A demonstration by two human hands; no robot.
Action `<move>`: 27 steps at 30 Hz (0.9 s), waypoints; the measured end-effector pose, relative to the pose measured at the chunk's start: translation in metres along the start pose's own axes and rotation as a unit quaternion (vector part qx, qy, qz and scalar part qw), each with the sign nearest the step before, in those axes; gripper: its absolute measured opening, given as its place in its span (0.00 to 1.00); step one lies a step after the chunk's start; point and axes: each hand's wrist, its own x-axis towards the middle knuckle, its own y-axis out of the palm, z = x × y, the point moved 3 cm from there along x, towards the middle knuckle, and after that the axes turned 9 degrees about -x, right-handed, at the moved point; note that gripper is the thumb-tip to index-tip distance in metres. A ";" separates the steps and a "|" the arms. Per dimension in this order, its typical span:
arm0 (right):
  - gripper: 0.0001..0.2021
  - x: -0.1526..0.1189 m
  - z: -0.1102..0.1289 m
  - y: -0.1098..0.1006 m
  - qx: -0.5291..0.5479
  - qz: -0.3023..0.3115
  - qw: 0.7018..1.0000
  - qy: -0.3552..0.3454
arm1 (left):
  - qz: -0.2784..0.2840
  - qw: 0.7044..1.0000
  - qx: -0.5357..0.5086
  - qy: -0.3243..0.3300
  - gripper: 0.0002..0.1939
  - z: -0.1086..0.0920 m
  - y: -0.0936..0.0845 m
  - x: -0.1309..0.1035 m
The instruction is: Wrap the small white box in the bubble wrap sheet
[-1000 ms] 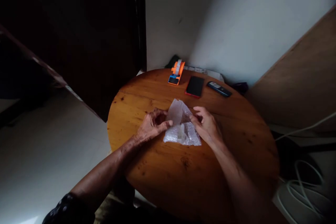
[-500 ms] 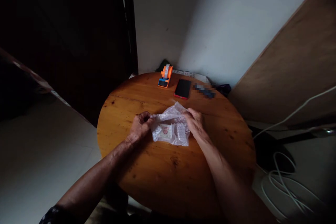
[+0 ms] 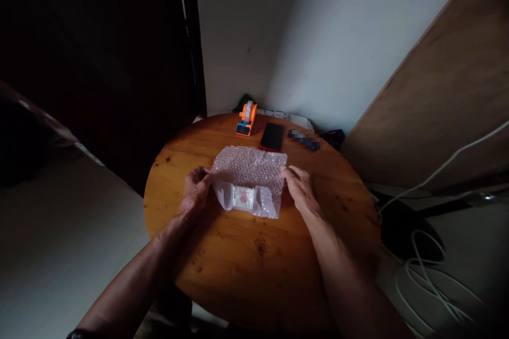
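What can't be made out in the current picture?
All in the head view:
Print on the white packet: too small and blurred to read.
Tabletop beneath the bubble wrap: hidden by the wrap.
Dark object right of the phone: masked by pixelation.
Elbow end of the right forearm: cut off by the bottom edge.

Probably a home, from the knotty round wooden table point(image 3: 238, 270), plain pale wall point(image 3: 318, 37) and loose white cable point(image 3: 485, 136)
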 end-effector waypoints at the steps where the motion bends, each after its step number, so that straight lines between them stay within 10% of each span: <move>1: 0.16 -0.001 0.003 -0.002 -0.015 -0.022 1.000 -0.010 | -0.010 0.999 0.007 0.036 0.14 -0.002 -0.003 0.002; 6: 0.15 -0.022 0.034 -0.013 -0.010 -0.096 0.985 -0.145 | 0.020 0.977 0.120 0.177 0.18 -0.016 -0.010 -0.001; 15: 0.21 -0.037 0.050 -0.004 0.128 0.260 0.950 -0.116 | 0.248 0.881 0.338 0.220 0.29 -0.028 0.004 -0.022; 20: 0.21 -0.073 0.066 -0.008 0.164 0.604 0.758 -0.182 | 0.224 0.936 0.239 0.130 0.29 -0.033 -0.009 -0.014; 27: 0.17 -0.084 0.066 0.008 0.108 0.634 0.742 -0.188 | 0.189 0.920 0.271 0.211 0.16 -0.040 -0.014 -0.008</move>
